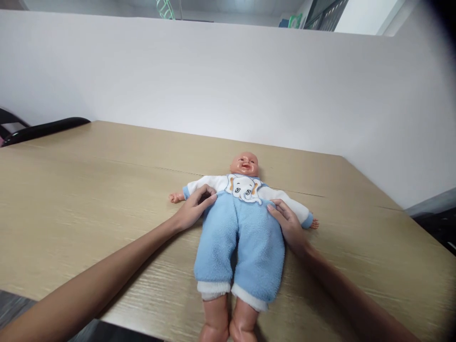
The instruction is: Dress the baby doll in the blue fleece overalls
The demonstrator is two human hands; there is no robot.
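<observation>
A baby doll lies on its back on the table, its head away from me and its bare legs at the near edge. It wears a fleecy romper with blue trousers, white sleeves and an elephant face on the chest. At the waist on the left, my left hand is closed on the doll's side, thumb on the blue cloth. My right hand holds the opposite side in the same way, with its fingers bent over the cloth. Both doll arms stretch outward; its feet are cut off by the frame.
The wide wooden table has thin seams across its top. A pale partition wall rises behind it. The black back of a chair stands at the left edge, and dark objects sit beyond the right edge.
</observation>
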